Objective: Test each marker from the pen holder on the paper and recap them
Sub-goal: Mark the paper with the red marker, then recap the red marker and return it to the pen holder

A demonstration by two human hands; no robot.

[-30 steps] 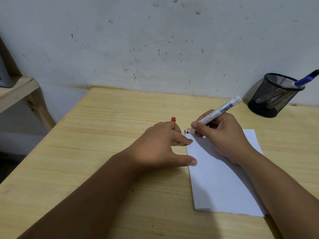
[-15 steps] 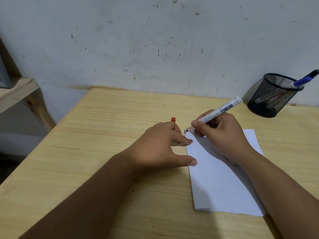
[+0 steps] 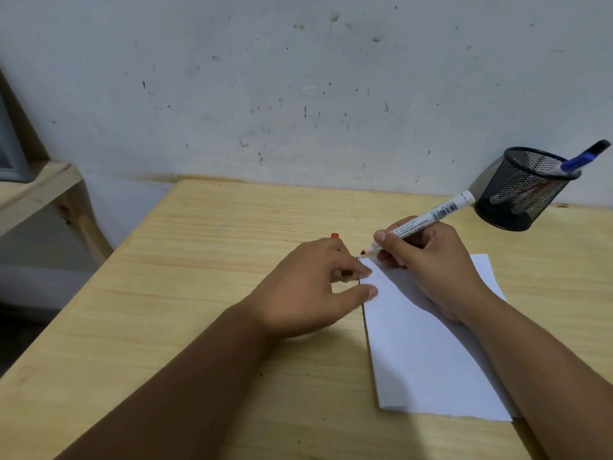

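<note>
My right hand (image 3: 428,260) grips an uncapped white marker (image 3: 431,215) with a red tip, held just above the far left corner of the white paper (image 3: 431,343). Small red and blue marks sit at that corner. My left hand (image 3: 315,287) rests on the table with its thumb and a finger on the paper's left edge; a red cap (image 3: 334,235) pokes out behind its fingers, and whether the hand holds it I cannot tell. A black mesh pen holder (image 3: 520,190) stands tilted at the far right with a blue-capped marker (image 3: 580,159) sticking out.
The wooden table (image 3: 199,293) meets a stained white wall at its far edge. A lower wooden shelf (image 3: 33,190) sits to the left, past the table's left edge. More markers show dimly through the holder's mesh.
The marker's tip has lifted slightly off the paper's corner and the right hand has risen a little. The left hand's fingers have shifted slightly along the paper's edge.
</note>
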